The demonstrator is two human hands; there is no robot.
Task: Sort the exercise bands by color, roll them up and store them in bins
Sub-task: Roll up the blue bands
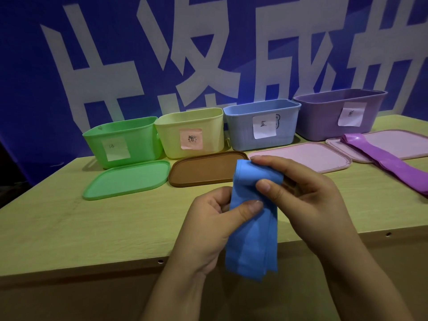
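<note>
Both hands are working nearest the camera, above the front edge of the tabletop point(69, 223). Left hand point(208, 218) is gripping the blue exercise band point(251, 237) from the left, thumb pressing across its front and fingers curling behind it. Right hand point(308, 193) is pinching the band's upper end, thumb in front and fingertips over the folded top edge. Below the hands the band is hanging down in flat layers, clear of the tabletop.

Just beyond the hands, four lids are lying flat in a row: a green lid point(126, 179) at left, a brown lid point(203, 169) beside it, a pink lid point(308, 156) partly hidden by the right hand, and a second pink lid point(398, 142) at far right. A purple exercise band point(389, 161) is lying stretched across that last lid and onto the tabletop.

Behind the lids four open bins are standing side by side, each carrying a paper label with a handwritten mark: a green bin point(122, 140), a yellow bin point(190, 132), a blue bin point(261, 122) and a purple bin point(338, 112). A blue banner point(27, 66) with large white characters is hanging behind the bins.
</note>
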